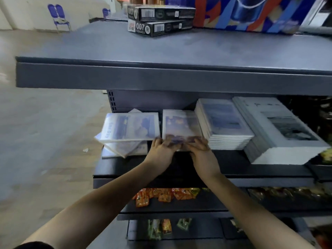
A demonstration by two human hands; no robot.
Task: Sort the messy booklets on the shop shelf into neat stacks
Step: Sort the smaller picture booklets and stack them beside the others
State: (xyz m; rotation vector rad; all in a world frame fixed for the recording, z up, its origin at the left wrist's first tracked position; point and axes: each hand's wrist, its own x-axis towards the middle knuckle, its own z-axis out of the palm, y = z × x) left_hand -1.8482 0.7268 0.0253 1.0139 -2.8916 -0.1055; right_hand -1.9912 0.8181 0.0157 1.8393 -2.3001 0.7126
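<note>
On the shelf (251, 169) the sorting looks a little over half done. Left of the middle stack (179, 124) sits the loose pile (129, 130). Its top booklet is roughly square to the shelf, but the ones under it are fanned out, with corners poking past the front and back. That pile is the plain remainder of the job.

The middle stack itself looks nearly squared and seems to be the one being tidied now. Just right of it, and touching or nearly so, the tall stack (224, 121) has flush edges and looks finished. Further right again is the big stack (280, 130) of larger booklets. It is even in itself, though it lies turned at a slant and overhangs the shelf front.

Both hands are at the near edge of the middle stack. The left hand (161, 151) grips its front left corner, beside the gap to the loose pile, with fingers curled over the top. The right hand (201, 151) grips the front right corner in the same way, close against the tall stack. Blur smears the fingertips, so the thumbs cannot be made out.
</note>
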